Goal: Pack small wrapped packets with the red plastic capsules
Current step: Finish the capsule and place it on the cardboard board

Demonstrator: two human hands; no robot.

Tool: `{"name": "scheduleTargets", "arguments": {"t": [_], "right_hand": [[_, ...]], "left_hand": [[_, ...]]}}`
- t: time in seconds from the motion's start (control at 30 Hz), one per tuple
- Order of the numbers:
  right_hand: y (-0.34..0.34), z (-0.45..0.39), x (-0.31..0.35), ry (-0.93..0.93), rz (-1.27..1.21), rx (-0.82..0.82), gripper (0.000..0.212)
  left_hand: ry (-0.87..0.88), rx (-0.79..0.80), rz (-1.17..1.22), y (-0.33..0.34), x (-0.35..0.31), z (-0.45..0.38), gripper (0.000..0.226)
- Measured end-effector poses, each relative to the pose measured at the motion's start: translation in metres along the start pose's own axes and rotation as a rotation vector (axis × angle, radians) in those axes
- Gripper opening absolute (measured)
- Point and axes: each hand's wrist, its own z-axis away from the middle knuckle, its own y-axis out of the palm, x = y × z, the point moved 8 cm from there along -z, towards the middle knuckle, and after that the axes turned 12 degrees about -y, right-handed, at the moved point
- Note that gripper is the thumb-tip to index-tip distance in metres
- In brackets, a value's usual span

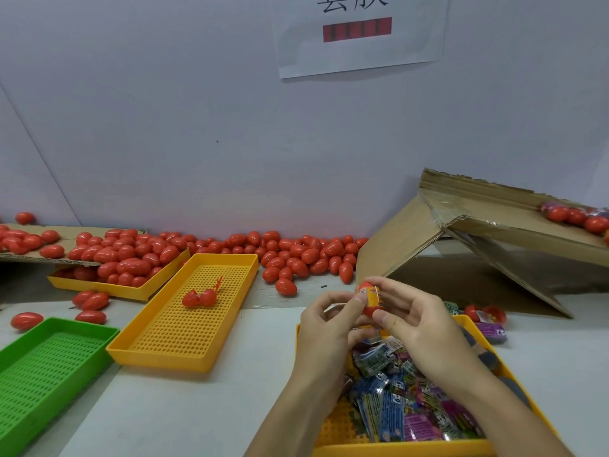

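A pile of red capsules lines the wall behind a yellow tray of wrapped packets. Above the tray, the left hand and right hand pinch one red capsule that seems to hold an orange packet.

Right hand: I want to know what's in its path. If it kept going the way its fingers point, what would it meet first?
The right hand points left, so probably the left hand, also holding the red capsule. Depth is unclear.
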Motion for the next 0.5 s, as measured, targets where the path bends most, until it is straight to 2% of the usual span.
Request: {"name": "scheduleTargets", "arguments": {"t": [0.2, 0.37, 0.5], "right_hand": [[-0.001, 0.003, 0.010, -0.056, 0.246, -0.034, 0.038], [-0.003, 0.003, 0.031, -0.192, 0.359, -0.095, 0.050], [-0.003, 0.003, 0.032, -0.208, 0.366, -0.107, 0.055]], "left_hand": [[-0.046, 0.064, -0.101, 0.007, 0.002, 0.002, 0.025], [-0.203, 0.179, 0.114, 0.019, 0.007, 0.008, 0.037], [-0.240, 0.193, 0.199, 0.020, 0.011, 0.009, 0.039]]}}
